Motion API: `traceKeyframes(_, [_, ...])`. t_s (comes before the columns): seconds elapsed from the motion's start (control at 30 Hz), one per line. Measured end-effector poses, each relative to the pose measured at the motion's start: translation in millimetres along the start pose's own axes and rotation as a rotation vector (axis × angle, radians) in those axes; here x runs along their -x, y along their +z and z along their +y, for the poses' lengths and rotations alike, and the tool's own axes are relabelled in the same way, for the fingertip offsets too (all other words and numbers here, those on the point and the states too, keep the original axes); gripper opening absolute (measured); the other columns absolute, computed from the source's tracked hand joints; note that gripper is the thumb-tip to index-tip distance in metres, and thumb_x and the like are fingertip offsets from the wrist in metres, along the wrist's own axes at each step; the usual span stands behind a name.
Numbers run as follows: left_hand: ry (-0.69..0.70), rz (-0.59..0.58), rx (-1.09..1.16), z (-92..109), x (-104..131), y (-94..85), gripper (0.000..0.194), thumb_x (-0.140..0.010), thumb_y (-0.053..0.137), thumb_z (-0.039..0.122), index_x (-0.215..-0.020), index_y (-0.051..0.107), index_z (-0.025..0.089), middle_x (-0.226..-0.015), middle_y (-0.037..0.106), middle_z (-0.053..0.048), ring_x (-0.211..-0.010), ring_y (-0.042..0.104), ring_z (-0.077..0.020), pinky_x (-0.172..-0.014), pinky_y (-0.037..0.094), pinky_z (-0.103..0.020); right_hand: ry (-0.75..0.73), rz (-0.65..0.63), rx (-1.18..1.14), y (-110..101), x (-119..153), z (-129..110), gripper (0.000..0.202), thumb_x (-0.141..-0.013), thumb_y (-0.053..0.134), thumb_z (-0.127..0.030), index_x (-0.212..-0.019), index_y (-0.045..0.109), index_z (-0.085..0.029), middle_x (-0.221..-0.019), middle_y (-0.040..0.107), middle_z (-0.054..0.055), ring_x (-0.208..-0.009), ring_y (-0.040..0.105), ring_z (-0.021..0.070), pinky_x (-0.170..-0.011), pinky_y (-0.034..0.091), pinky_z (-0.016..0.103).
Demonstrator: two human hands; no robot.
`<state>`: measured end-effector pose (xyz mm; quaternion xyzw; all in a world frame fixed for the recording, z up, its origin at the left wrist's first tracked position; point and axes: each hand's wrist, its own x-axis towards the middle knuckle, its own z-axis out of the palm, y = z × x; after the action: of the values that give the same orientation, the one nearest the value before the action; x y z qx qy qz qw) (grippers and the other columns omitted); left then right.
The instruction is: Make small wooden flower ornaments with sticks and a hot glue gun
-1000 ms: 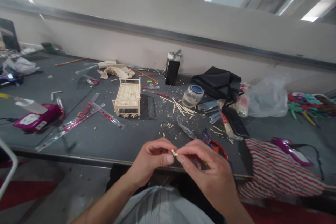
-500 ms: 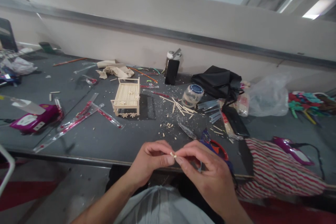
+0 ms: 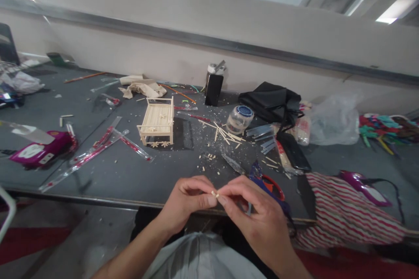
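Observation:
My left hand point(image 3: 193, 198) and my right hand point(image 3: 253, 209) meet above the table's front edge, thumbs and forefingers pinched. Between the fingertips are small pale wooden stick pieces point(image 3: 215, 194), one side held by each hand; how they join is too small to tell. Beyond the hands, tiny cut stick pieces point(image 3: 209, 157) lie among pale crumbs. A miniature bed-like frame of pale sticks point(image 3: 159, 117) stands upright to the left, with little flower-shaped pieces point(image 3: 160, 144) at its front foot. Loose thin sticks point(image 3: 225, 133) lie near a clear jar with a blue lid point(image 3: 240, 120).
Scissors with red-and-blue handles point(image 3: 270, 185) lie just beyond my right hand. Plastic-wrapped glue sticks point(image 3: 88, 157) and a purple device point(image 3: 42, 148) are at left. A phone point(image 3: 214, 89) leans upright at the back. Striped cloth point(image 3: 343, 209) hangs over the right edge.
Both hands keep their pinch on the small pieces, almost unmoved. The view has shifted very slightly; nothing on the table has visibly moved.

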<state>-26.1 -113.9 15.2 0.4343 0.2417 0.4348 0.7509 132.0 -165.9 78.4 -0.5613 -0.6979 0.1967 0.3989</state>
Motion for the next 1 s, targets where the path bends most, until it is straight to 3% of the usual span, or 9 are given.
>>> traceKeyframes(0.17, [-0.004, 0.022, 0.032, 1, -1, 1.3, 0.005, -0.069, 0.082, 0.022, -0.073, 0.079, 0.021, -0.073, 0.065, -0.002, -0.07, 0.057, -0.0129, -0.066, 0.041, -0.025, 0.012, 0.005, -0.02, 1, -1, 0, 0.006, -0.088, 0.063, -0.023, -0.085, 0.069, -0.025, -0.079, 0.066, -0.003, -0.067, 0.058, 0.0106, -0.057, 0.044, 0.02])
traceKeyframes(0.33, [-0.009, 0.093, 0.212, 0, -6, 3.2, 0.01, -0.066, 0.085, 0.025, -0.071, 0.078, 0.019, -0.071, 0.065, 0.0, -0.071, 0.055, -0.0109, -0.069, 0.04, -0.023, 0.033, 0.054, 0.088, -17, 1, 5, 0.012, -0.089, 0.064, -0.028, -0.101, 0.066, -0.029, -0.079, 0.065, -0.004, -0.063, 0.058, 0.0105, -0.056, 0.046, 0.02])
traceKeyframes(0.43, [-0.025, 0.154, 0.364, 1, -10, 3.3, 0.017, -0.063, 0.087, 0.03, -0.069, 0.077, 0.018, -0.064, 0.06, 0.002, -0.067, 0.052, -0.01, -0.071, 0.041, -0.024, -0.004, 0.139, 0.337, -30, 11, 38, 0.021, -0.091, 0.06, -0.03, -0.111, 0.062, -0.027, -0.087, 0.066, 0.0, -0.076, 0.063, 0.0165, -0.069, 0.051, 0.027])
traceKeyframes(0.5, [-0.036, 0.184, 0.435, 3, -12, 3.0, 0.02, -0.061, 0.088, 0.031, -0.068, 0.076, 0.018, -0.062, 0.058, 0.002, -0.065, 0.05, -0.0095, -0.071, 0.041, -0.025, -0.081, 0.175, 0.559, -36, 23, 73, 0.032, -0.091, 0.055, -0.03, -0.121, 0.056, -0.021, -0.103, 0.066, 0.008, -0.094, 0.063, 0.0257, -0.083, 0.051, 0.041])
traceKeyframes(0.57, [-0.044, 0.205, 0.467, 5, -13, 3.4, 0.022, -0.06, 0.089, 0.032, -0.068, 0.075, 0.016, -0.062, 0.057, 0.002, -0.065, 0.05, -0.0094, -0.071, 0.042, -0.025, -0.126, 0.125, 0.699, -38, 36, 108, 0.041, -0.089, 0.052, -0.029, -0.128, 0.05, -0.016, -0.11, 0.064, 0.015, -0.097, 0.061, 0.0314, -0.082, 0.052, 0.048])
traceKeyframes(0.67, [-0.06, 0.213, 0.481, 6, -15, 6.3, 0.026, -0.06, 0.089, 0.033, -0.07, 0.075, 0.015, -0.062, 0.057, 0.002, -0.065, 0.05, -0.0095, -0.072, 0.042, -0.025, -0.159, 0.041, 0.769, -37, 53, 144, 0.049, -0.087, 0.054, -0.028, -0.132, 0.045, -0.013, -0.117, 0.062, 0.017, -0.101, 0.06, 0.0327, -0.083, 0.053, 0.049])
traceKeyframes(0.77, [-0.07, 0.208, 0.506, 3, -18, 11.5, 0.027, -0.058, 0.09, 0.033, -0.07, 0.074, 0.014, -0.061, 0.055, 0.002, -0.065, 0.049, -0.0094, -0.071, 0.042, -0.025, -0.16, 0.032, 0.774, -39, 57, 154, 0.047, -0.089, 0.052, -0.025, -0.133, 0.043, -0.013, -0.119, 0.061, 0.017, -0.105, 0.059, 0.0312, -0.087, 0.052, 0.047])
traceKeyframes(1.0, [-0.087, 0.205, 0.58, -5, -17, 20.0, 0.024, -0.062, 0.088, 0.03, -0.074, 0.073, 0.014, -0.064, 0.055, 0.002, -0.063, 0.048, -0.0084, -0.066, 0.04, -0.024, -0.135, 0.016, 0.763, -44, 47, 153, 0.046, -0.088, 0.053, -0.022, -0.132, 0.044, -0.014, -0.109, 0.067, 0.013, -0.098, 0.06, 0.0296, -0.085, 0.052, 0.047])
